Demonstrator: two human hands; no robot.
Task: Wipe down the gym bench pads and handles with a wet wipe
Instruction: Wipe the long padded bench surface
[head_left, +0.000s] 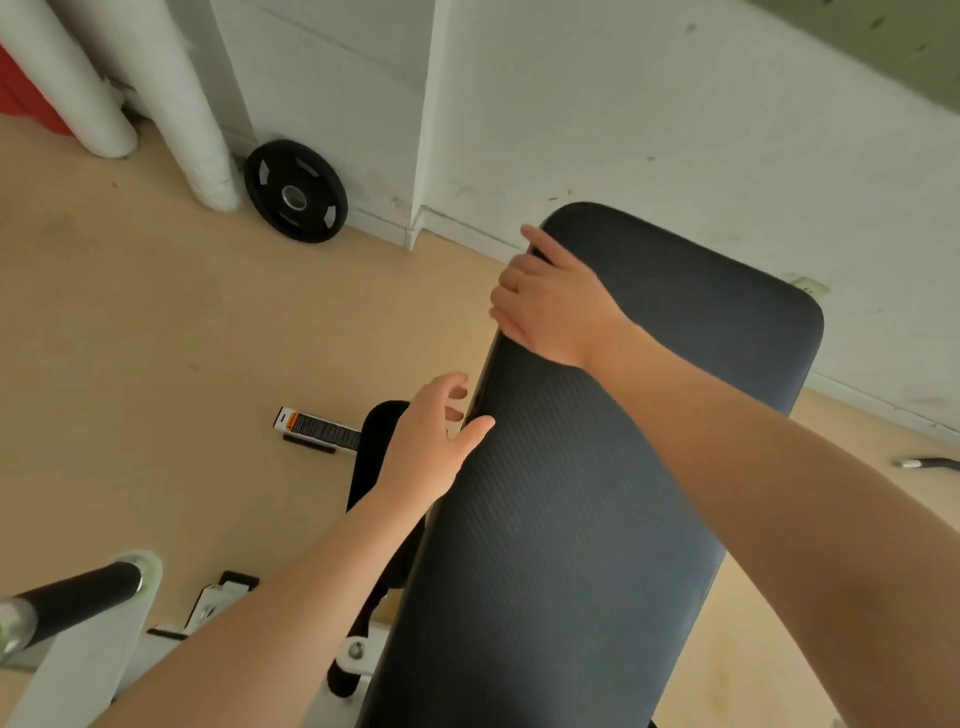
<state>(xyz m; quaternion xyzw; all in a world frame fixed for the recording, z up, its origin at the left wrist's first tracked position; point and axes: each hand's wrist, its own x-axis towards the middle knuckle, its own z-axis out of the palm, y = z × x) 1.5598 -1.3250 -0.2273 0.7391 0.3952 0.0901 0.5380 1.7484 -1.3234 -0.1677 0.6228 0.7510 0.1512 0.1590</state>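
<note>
The long black bench pad fills the middle of the view, running from the bottom edge up toward the white wall, its ribbed top bare and its far end rounded. To its left, lower down, part of the white frame and a black-gripped handle show above the tan floor, and a black weight plate leans at the foot of the wall. The right hand lies across the pad's left edge near the far end, fingers curled over the side; whether a wipe sits beneath the palm cannot be told, since nothing white shows around it. The left hand hovers just beside the same edge nearer the camera, fingers spread and loosely open, holding nothing visible, its thumb close to or just touching the pad. No wet wipe can be made out anywhere. If the right hand is wiping the side edge, it would do best to press flat and draw along the full seam in one steady pass, with the left hand steadying the pad. The pad's right side, its underside, the near end and most of the frame are hidden or cut off, and the handle is blurred.
</note>
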